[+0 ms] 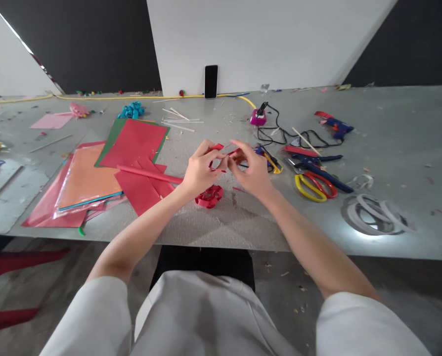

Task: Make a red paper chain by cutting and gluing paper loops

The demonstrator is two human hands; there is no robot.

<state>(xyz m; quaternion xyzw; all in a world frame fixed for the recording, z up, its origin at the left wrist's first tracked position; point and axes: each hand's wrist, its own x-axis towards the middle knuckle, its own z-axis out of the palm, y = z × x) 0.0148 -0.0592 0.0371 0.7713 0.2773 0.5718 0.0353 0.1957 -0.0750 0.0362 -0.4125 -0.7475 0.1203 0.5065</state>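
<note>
My left hand point(200, 170) and my right hand point(253, 173) meet above the middle of the grey table point(243, 222). Both pinch a thin red paper strip point(221, 148) that is bent between the fingers. Just below my left hand a curled red paper shape point(209, 196) lies on the table. A rolled red paper stick point(147, 173) lies left of my left hand, across red paper sheets point(139, 143).
Stacked orange and red sheets point(83, 180) lie at the left. Scissors with yellow and red handles point(313, 187), blue pliers point(317, 163), a blue glue gun point(334, 124), black cable point(280, 133) and white tape rings point(373, 212) sit at the right. A phone point(211, 81) leans against the back wall.
</note>
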